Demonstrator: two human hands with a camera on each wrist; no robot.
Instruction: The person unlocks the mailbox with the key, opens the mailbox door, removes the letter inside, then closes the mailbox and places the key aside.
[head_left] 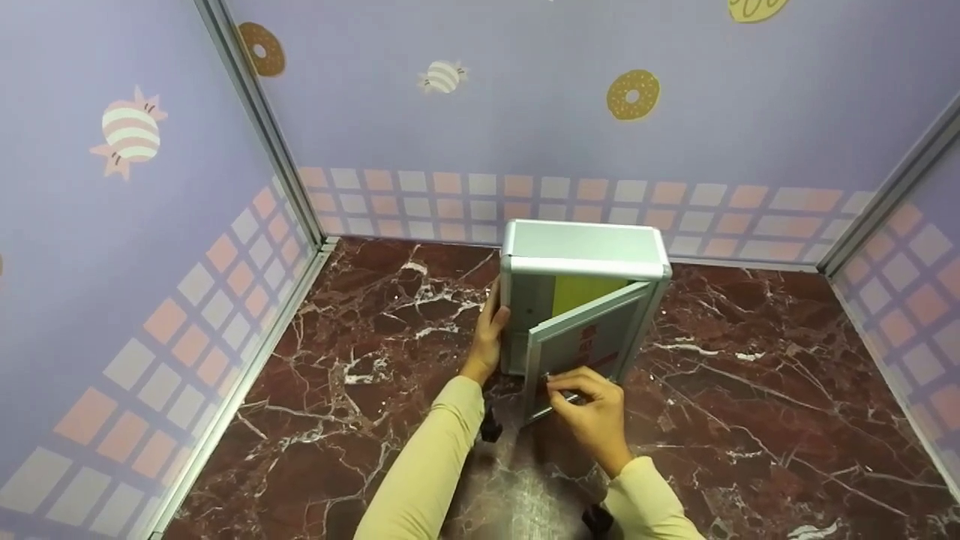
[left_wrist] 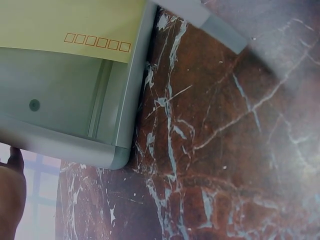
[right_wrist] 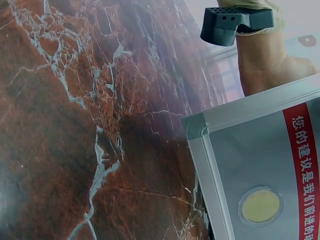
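A silvery metal suggestion box (head_left: 585, 244) stands upright, its hinged front door (head_left: 574, 337) swung partly outward. Inside it a yellow envelope (left_wrist: 95, 30) with a row of small red squares is visible in the left wrist view. My left hand (head_left: 487, 341) presses against the box's left side with its fingers extended; some fingertips are hidden. With thumb and fingers my right hand (head_left: 592, 409) pinches a small shiny metal piece (head_left: 547, 377) near the door's free edge, too small to identify. The door's round window (right_wrist: 260, 205) and red lettered strip (right_wrist: 302, 165) appear in the right wrist view.
The box stands on a dark red marbled surface (head_left: 375, 435) with white veins. Purple walls (head_left: 517, 112) with candy, doughnut and tile patterns enclose it at the back and both sides. A metal corner post (head_left: 259, 112) rises at the left.
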